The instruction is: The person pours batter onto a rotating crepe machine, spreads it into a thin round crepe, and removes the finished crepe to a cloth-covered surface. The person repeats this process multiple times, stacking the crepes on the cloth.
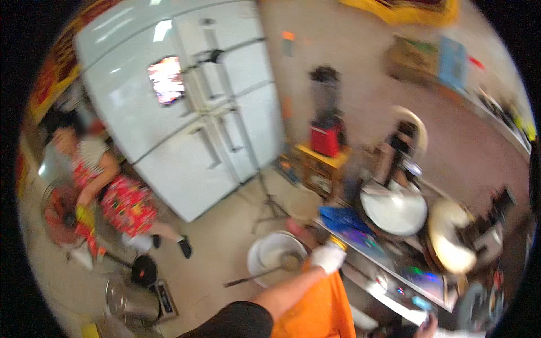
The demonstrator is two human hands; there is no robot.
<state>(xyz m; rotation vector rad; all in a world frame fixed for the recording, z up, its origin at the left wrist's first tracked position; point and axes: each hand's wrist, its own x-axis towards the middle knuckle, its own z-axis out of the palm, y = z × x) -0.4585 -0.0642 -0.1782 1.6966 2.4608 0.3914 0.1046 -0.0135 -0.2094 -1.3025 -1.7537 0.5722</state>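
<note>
My left hand (329, 257), in a white glove, reaches over the front edge of the counter (401, 310). A yellow-gold thing (338, 242) shows at its fingertips; blur hides whether the hand grips it. Low at the right, part of my right hand (429, 326) is beside a small light-blue thing (422, 302), and its grip is unclear. Left of my left forearm stands a white bucket (258, 255), with a long-handled ladle (253, 276) resting across it. An orange apron (317, 306) hangs below my arm.
A round white-topped vessel (393, 209) and blue cloth-like material (344, 217) are on the counter. A red-based blender (325, 137) stands on a wooden stand (323, 167). A tripod (268, 203) stands before the white refrigerator (190, 169). Another person (127, 203) is near a fan (59, 213).
</note>
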